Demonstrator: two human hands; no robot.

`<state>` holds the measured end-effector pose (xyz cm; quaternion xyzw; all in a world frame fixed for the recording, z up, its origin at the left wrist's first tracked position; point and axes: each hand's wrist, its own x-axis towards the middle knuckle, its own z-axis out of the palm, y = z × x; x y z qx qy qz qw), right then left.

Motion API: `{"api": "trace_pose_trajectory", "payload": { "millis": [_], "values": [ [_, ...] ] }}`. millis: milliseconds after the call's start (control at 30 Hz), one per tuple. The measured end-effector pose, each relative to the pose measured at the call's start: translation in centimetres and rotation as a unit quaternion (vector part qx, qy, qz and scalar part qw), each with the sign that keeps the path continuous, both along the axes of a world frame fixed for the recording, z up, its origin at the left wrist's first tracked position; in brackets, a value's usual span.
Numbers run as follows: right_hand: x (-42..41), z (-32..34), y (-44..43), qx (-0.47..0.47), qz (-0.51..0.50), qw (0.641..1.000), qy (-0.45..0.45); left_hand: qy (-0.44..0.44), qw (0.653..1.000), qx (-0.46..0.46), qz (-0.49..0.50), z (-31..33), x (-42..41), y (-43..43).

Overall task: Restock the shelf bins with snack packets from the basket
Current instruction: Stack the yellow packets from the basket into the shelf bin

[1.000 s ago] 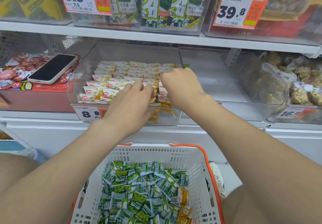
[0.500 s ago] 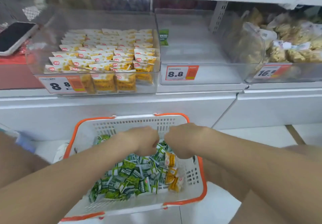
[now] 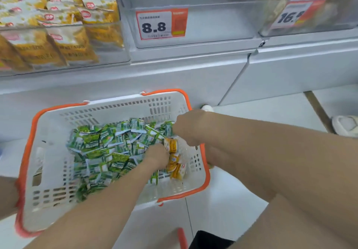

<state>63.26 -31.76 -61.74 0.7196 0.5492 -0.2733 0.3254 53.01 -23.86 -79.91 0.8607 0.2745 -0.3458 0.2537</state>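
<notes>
Basket (image 3: 108,109): white plastic with an orange rim, on the floor below the shelf; every place below is told from this basket.
Green packets (image 3: 100,151): loose heap over the basket's middle and left; the green packets lie at all angles, with no shared direction.
Yellow packets (image 3: 175,163): small cluster against the basket's right wall; the yellow packets string along that wall from its middle toward the near right corner.
Long axis: the cluster's line runs far to near along the right wall; the farthest one stands tilted on edge; the print is too blurred to tell which end leads.
Left hand (image 3: 157,156): inside the basket, right of centre, knuckles up; the left hand touches the cluster's left side.
Left grip: fingers curled narrow, tips buried among packets; cannot tell what it holds.
Right hand (image 3: 190,128): over the basket's far right corner, wrist crossing the rim; the right hand sits just beyond the farthest yellow one, where green meets yellow.
Right grip: fingers curled down into the packets; cannot tell whether it holds any.
Bins above the basket: yellow-stocked bin (image 3: 64,41) up left; clear bin (image 3: 213,16) straight above, with a price tag (image 3: 161,23) reading 8.8.
</notes>
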Motion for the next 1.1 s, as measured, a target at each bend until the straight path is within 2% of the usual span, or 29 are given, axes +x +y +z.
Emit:
{"api": "trace_pose_trajectory", "payload": {
  "millis": [100,233,300,400,500,633,767,900,1000,1100],
  "values": [
    [0.7,-0.2,0.1,0.03,0.0,0.999,0.009,-0.044,0.989,-0.001,0.142,-3.1,0.1,0.5],
    [0.9,0.0,0.6,0.045,0.009,0.999,0.013,-0.072,0.979,-0.005,0.189,-4.8,0.3,1.1],
    [0.7,0.1,1.0,0.04,0.015,0.999,0.016,-0.083,0.981,0.015,0.177,-4.9,0.4,1.3],
    [0.5,0.4,1.8,0.047,0.016,0.999,0.018,-0.087,0.989,0.047,0.108,-4.6,0.4,1.5],
    [0.4,1.2,2.6,0.052,0.025,0.998,0.016,-0.09,0.996,0.024,0.015,-2.8,0.5,2.9],
    [-0.3,2.8,4.3,0.055,0.046,0.997,0.014,-0.092,0.989,-0.036,-0.111,2.9,0.6,6.6],
    [-1.6,4.8,6.3,0.107,0.031,0.994,0.016,-0.098,0.977,-0.056,-0.182,10.1,0.3,11.4],
    [-1.9,6.7,8.0,0.146,-0.004,0.989,0.034,-0.088,0.975,-0.099,-0.177,17.9,0.4,15.0],
    [-1.6,8.2,9.1,0.149,-0.006,0.986,0.08,-0.104,0.972,-0.111,-0.178,23.7,-0.2,16.5],
    [-1.5,10.3,9.9,0.22,-0.028,0.963,0.153,-0.13,0.975,-0.136,-0.12,28.0,-1.7,17.9]
  ]
}}
